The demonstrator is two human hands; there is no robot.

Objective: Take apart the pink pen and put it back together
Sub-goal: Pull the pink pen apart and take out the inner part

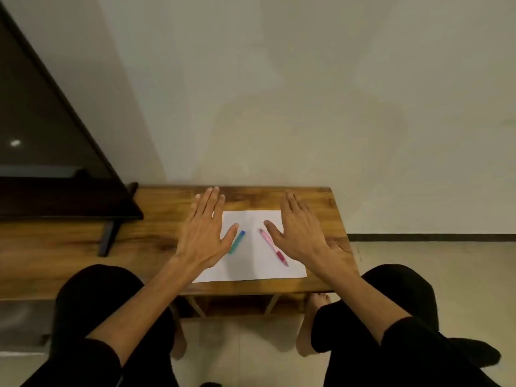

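Head view, looking down at a low table. Pink pen (274, 247) lies whole on a white sheet of paper (257, 263), slanting from its pale upper end down and rightward to its darker red grip end. A green-and-blue pen (236, 242) lies to its left on the same sheet, tilted the opposite way. Right hand (300, 233) is flat and spread, palm down, thumb tip just beside the pink pen's upper end; whether it touches cannot be told. Left hand (205, 233) is likewise spread and empty, thumb next to the green-and-blue pen. Sheet rests on a wooden table (156, 233). A dark monitor (42, 129) stands at the table's left, against a pale wall (307, 79).
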